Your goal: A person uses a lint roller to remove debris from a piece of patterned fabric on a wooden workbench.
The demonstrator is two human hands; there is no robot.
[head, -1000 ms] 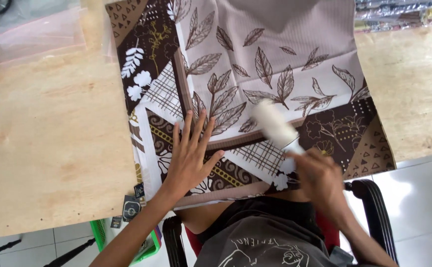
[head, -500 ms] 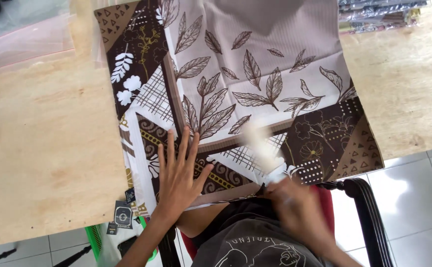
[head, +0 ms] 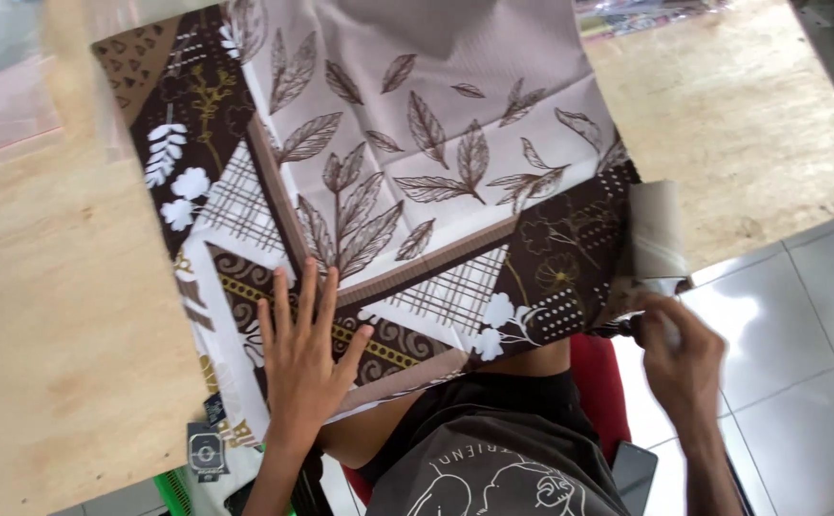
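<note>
A folded cloth (head: 417, 182) printed with brown leaves, white flowers and checks lies on a pale wooden table (head: 64, 315). My left hand (head: 304, 361) presses flat on the cloth's near left part, fingers spread. My right hand (head: 680, 355) grips the handle of a lint roller (head: 654, 234), whose pale roll stands at the cloth's right edge, just off the dark corner.
A white tiled floor (head: 799, 325) lies to the right of the table edge. The red seat of a chair (head: 597, 382) shows under me. Small dark tags (head: 205, 447) hang at the table's near edge, beside something green (head: 171, 487). Packaged goods sit at the far right (head: 646, 11).
The roller has swept from the cloth's middle down toward me and then out to the right edge. My left hand has stayed pressed on the cloth.
</note>
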